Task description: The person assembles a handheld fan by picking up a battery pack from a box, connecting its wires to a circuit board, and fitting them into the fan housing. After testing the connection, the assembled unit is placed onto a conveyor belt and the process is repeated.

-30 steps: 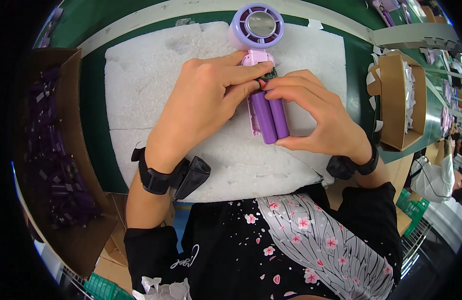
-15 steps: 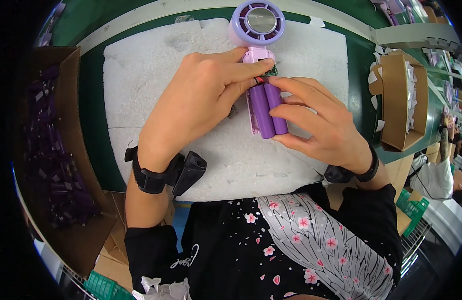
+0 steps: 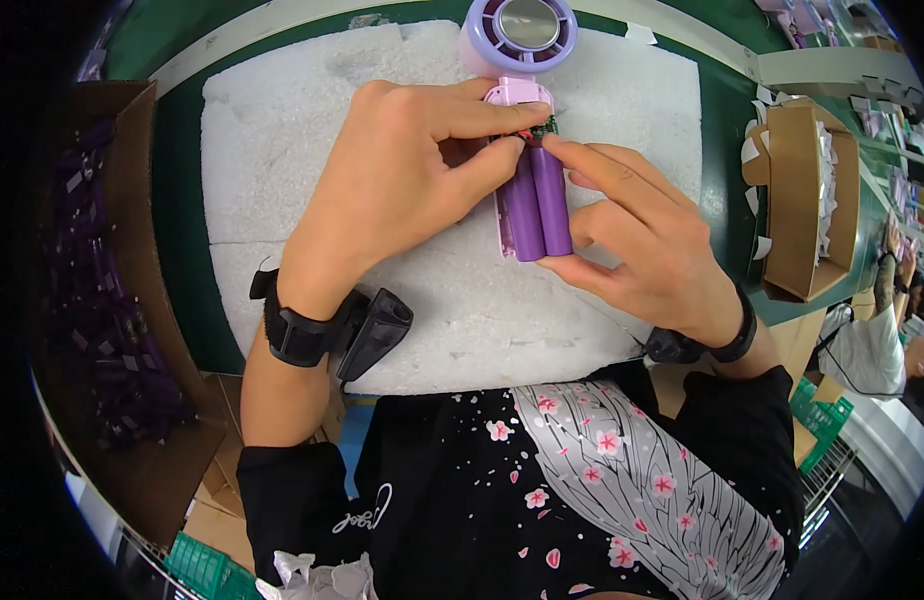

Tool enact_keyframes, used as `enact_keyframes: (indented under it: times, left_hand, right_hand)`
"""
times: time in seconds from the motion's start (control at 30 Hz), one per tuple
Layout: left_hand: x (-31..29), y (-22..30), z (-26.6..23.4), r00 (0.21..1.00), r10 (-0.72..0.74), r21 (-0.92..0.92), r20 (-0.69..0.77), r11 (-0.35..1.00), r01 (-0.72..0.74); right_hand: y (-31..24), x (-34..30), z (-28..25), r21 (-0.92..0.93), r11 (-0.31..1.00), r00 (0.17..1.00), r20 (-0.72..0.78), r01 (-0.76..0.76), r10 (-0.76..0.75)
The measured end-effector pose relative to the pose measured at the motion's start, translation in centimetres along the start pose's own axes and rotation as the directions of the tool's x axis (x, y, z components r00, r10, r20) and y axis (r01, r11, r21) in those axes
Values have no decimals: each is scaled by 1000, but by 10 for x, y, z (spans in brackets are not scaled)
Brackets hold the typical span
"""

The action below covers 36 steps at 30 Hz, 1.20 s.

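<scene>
Just beyond the purple battery pair point(image 3: 538, 205), the left hand point(image 3: 407, 155) touched a green circuit board point(image 3: 552, 127); the right hand point(image 3: 647, 235) held the pair along its right side.

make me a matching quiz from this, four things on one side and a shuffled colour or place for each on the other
1. fan
2. cylinders
3. foam
4. right box

A. white, spread flat beneath both hands
B. brown cardboard
C. lilac round head, at the picture's top edge
D. deep purple, touched by the right hand

Pairs: 1-C, 2-D, 3-A, 4-B
</scene>
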<state>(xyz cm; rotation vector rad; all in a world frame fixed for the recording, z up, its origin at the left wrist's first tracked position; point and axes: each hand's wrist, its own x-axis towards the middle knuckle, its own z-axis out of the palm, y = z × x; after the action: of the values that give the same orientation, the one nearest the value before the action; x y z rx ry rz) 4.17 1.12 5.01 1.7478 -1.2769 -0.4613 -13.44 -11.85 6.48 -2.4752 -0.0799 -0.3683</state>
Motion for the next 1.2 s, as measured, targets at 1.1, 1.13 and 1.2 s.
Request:
enact_keyframes:
  times: [1.1,1.13,1.2]
  left_hand:
    - [-3,-7,-5,945,-230,-293,234,910,294]
    - [-4,-7,-4,946,-227,-286,231,914,289]
    - [-4,-6,-4,947,-233,-281,222,914,291]
  right_hand:
    - [21,5,14,144,989,993,-116,18,-1]
    - [21,5,15,142,989,991,-131,40,-21]
    - [19,5,14,139,990,994,-109,23,-8]
